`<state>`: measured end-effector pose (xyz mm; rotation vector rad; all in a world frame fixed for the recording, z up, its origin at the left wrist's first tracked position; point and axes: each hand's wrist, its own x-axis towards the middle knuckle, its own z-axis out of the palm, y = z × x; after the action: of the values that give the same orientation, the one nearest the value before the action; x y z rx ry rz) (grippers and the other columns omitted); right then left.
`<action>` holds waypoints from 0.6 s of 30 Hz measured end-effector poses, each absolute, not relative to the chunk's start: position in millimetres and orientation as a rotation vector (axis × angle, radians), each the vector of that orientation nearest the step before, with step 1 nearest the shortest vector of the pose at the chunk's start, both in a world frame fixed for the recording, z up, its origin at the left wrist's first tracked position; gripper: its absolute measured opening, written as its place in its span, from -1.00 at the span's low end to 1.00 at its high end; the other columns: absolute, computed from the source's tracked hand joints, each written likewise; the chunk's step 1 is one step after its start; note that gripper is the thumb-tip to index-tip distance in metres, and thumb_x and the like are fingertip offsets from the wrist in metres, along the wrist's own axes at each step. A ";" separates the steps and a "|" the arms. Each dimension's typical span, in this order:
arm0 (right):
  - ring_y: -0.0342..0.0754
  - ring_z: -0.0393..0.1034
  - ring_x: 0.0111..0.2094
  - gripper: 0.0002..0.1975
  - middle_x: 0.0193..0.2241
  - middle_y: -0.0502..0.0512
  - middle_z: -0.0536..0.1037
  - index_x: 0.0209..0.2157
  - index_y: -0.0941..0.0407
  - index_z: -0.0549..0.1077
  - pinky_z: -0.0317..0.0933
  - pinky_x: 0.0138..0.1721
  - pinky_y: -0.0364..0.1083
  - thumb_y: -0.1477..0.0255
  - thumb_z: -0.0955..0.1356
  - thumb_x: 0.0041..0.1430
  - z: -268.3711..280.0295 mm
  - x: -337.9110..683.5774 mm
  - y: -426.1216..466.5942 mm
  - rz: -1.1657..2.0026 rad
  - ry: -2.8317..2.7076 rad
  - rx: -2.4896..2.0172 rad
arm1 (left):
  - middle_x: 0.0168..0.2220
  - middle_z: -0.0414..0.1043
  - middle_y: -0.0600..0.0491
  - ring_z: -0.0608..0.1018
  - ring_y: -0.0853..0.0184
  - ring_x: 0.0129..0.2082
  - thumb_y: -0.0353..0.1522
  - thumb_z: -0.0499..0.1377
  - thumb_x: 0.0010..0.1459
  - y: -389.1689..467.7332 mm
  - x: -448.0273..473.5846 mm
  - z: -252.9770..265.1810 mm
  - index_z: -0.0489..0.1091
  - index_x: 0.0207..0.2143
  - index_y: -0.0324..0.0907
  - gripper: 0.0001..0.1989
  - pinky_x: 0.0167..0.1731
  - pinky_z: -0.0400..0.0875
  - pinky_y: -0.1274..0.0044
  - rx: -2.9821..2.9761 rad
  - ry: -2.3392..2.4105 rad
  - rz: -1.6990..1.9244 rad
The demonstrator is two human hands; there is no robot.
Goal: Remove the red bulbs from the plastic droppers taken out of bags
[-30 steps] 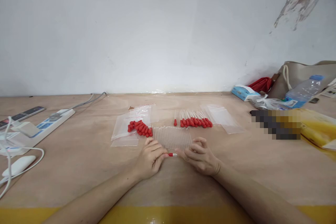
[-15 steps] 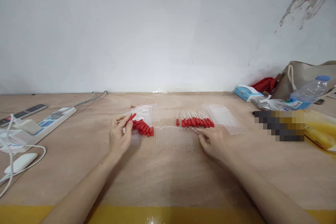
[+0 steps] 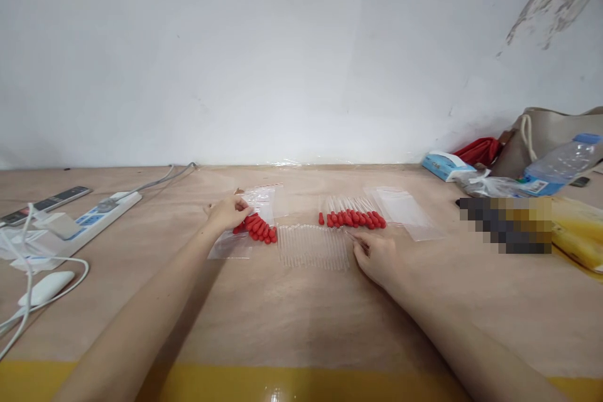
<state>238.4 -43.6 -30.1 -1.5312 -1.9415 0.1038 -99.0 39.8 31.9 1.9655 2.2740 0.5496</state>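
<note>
My left hand [image 3: 229, 213] is over the left end of a pile of red rubber bulbs [image 3: 261, 228], fingers curled; red shows under its palm, and its fingertips are partly hidden. Under and behind the pile lie clear zip bags [image 3: 264, 200]. A row of thin glass tubes [image 3: 313, 248] lies side by side in the middle. At the row's upper right end my right hand [image 3: 374, 252] pinches the end of a glass tube. Behind the row, several tubes fitted with red bulbs [image 3: 357, 219] lie together, a single red bulb [image 3: 321, 218] at their left.
Another clear zip bag [image 3: 407, 213] lies to the right. On the left are a power strip [image 3: 110, 217], a remote-like device [image 3: 59, 200], a white mouse [image 3: 47, 289] and cables. A tissue pack [image 3: 447, 166], a plastic bottle [image 3: 563, 163] and a yellow package [image 3: 575, 235] stand at the right.
My left hand, which held up a red bulb, has turned over and moved right and down onto the bulb pile. My right hand stays at the tube row, its fingers more curled.
</note>
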 end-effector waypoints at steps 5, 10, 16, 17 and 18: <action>-0.11 0.35 -0.50 -0.77 -0.57 -0.01 0.50 -0.38 0.09 0.46 0.03 -0.36 -0.11 0.48 0.19 0.03 -27.6 231.2 -47.3 -0.012 -1.954 -1.518 | -0.33 0.48 0.03 0.44 0.14 -0.24 0.05 0.00 -0.05 37.4 -92.0 35.2 0.42 -0.49 -0.10 -0.55 -0.12 0.13 0.30 2.008 2.284 0.626; -0.09 0.36 -0.40 -0.80 -0.47 0.04 0.51 -0.40 0.09 0.44 -0.03 -0.23 -0.04 0.46 0.19 0.06 -31.7 226.4 -49.6 -0.086 -1.951 -1.540 | -0.29 0.47 0.04 0.41 0.16 -0.17 -0.11 0.07 0.00 30.0 -49.9 36.5 0.42 -0.48 -0.10 -0.71 -0.02 -0.05 0.20 2.280 2.112 0.704; -0.08 0.36 -0.32 -0.77 -0.40 0.04 0.53 -0.37 0.06 0.46 -0.09 -0.16 0.00 0.45 0.19 0.10 -35.0 226.5 -49.1 -0.146 -1.948 -1.513 | -0.31 0.44 0.02 0.40 0.15 -0.18 -0.07 0.08 -0.01 24.2 12.2 22.2 0.43 -0.48 -0.11 -0.68 -0.08 -0.03 0.20 2.459 1.829 0.600; -0.08 0.35 -0.32 -0.76 -0.39 0.04 0.53 -0.35 0.06 0.46 -0.10 -0.15 0.00 0.46 0.18 0.11 -35.2 227.4 -48.4 -0.147 -1.943 -1.504 | -0.31 0.44 0.01 0.39 0.14 -0.18 -0.05 0.08 -0.03 24.7 19.7 20.1 0.43 -0.48 -0.12 -0.66 -0.09 -0.01 0.21 2.456 1.802 0.565; -0.09 0.35 -0.32 -0.75 -0.39 0.05 0.53 -0.33 0.06 0.46 -0.10 -0.15 0.00 0.46 0.17 0.12 -35.5 228.4 -47.7 -0.144 -1.940 -1.496 | -0.30 0.43 0.00 0.39 0.13 -0.17 -0.02 0.09 -0.06 25.8 26.1 18.3 0.43 -0.48 -0.12 -0.63 -0.09 0.00 0.22 2.448 1.779 0.531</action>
<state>228.4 -47.7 -35.5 -1.4960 -1.9398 -0.1436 26.1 25.8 18.3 2.4481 1.7793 0.5308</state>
